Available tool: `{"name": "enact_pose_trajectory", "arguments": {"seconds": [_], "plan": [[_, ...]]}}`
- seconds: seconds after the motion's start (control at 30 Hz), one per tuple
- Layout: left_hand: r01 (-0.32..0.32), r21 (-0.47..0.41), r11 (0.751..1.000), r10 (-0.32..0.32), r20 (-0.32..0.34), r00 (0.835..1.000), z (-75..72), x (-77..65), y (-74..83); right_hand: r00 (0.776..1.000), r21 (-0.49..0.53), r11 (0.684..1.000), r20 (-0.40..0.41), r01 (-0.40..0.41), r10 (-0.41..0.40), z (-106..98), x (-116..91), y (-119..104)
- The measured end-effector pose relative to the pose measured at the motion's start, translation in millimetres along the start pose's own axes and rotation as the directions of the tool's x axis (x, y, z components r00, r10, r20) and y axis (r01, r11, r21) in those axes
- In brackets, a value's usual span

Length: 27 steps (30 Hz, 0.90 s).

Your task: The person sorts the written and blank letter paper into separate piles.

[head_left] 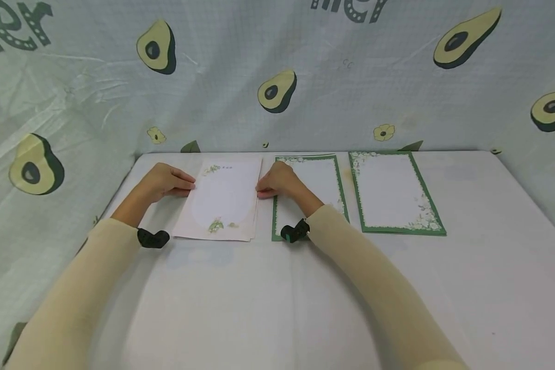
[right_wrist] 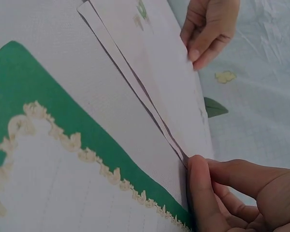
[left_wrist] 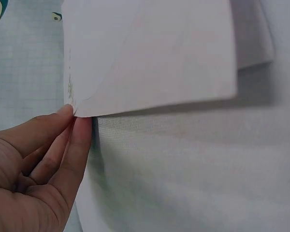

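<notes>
A small stack of pale pink stationery paper (head_left: 222,200) with an oval middle and leafy prints lies at the left of the table. My left hand (head_left: 168,182) pinches its left edge between thumb and fingers; in the left wrist view that hand (left_wrist: 43,164) holds a paper corner (left_wrist: 159,87) slightly above the tabletop. On the opposite edge, my right hand (head_left: 277,181) pinches the sheets with thumb and forefinger. Seen from the right wrist, the sheet edges (right_wrist: 135,82) are a little fanned out, and the right fingers (right_wrist: 205,193) grip them near the far end.
Green-bordered paper (head_left: 314,174) lies partly under my right forearm. Another green-bordered stack (head_left: 393,195) with a floral corner is to its right. A white cloth (head_left: 240,308) covers the table, and an avocado-printed curtain (head_left: 222,82) hangs behind and along the sides.
</notes>
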State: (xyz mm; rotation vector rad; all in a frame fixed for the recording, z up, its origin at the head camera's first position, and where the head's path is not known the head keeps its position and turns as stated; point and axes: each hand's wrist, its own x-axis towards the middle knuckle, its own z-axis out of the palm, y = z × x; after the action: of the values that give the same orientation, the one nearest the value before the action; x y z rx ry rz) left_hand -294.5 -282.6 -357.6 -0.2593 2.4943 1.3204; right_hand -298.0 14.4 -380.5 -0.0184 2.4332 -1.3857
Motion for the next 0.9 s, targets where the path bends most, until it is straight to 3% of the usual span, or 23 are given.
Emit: {"name": "enact_pose_trajectory", "arguments": {"seconds": [0.2, 0.33, 0.47, 0.6, 0.67, 0.77, 0.83, 0.9], "plan": [[-0.033, 0.031, 0.999, 0.032, 0.014, 0.999, -2.0, -3.9, -0.2, 0.998, 0.066, 0.997, 0.048, -0.031, 0.028, 2, -2, -3], [-0.057, 0.143, 0.988, 0.061, -0.026, 0.998, -0.5, -5.0, 2.2, 0.995, 0.076, 0.996, 0.099, -0.037, 0.03, -2, -7, -3], [-0.082, 0.315, 0.945, 0.112, -0.077, 0.991, 4.3, -4.8, 6.3, 0.991, 0.04, 0.999, 0.133, 0.017, -0.022, -14, -18, -4], [-0.154, 0.414, 0.897, 0.2, -0.07, 0.977, 9.9, -14.0, 16.3, 0.981, -0.062, 0.991, 0.161, 0.115, -0.104, -30, -27, -1], [-0.189, 0.447, 0.874, 0.239, -0.058, 0.969, 13.5, -20.7, 23.5, 0.972, -0.191, 0.962, 0.172, 0.195, -0.163, -42, -32, 2], [-0.237, 0.472, 0.849, 0.28, -0.02, 0.96, 20.6, -29.7, 32.4, 0.952, -0.393, 0.868, 0.175, 0.302, -0.252, -62, -43, 8], [-0.267, 0.477, 0.837, 0.303, 0.001, 0.953, 27.3, -36.1, 36.9, 0.943, -0.47, 0.817, 0.174, 0.333, -0.283, -75, -51, 15], [-0.298, 0.472, 0.83, 0.327, 0.022, 0.945, 34.9, -42.7, 40.2, 0.939, -0.505, 0.792, 0.171, 0.343, -0.298, -89, -59, 21]]}}
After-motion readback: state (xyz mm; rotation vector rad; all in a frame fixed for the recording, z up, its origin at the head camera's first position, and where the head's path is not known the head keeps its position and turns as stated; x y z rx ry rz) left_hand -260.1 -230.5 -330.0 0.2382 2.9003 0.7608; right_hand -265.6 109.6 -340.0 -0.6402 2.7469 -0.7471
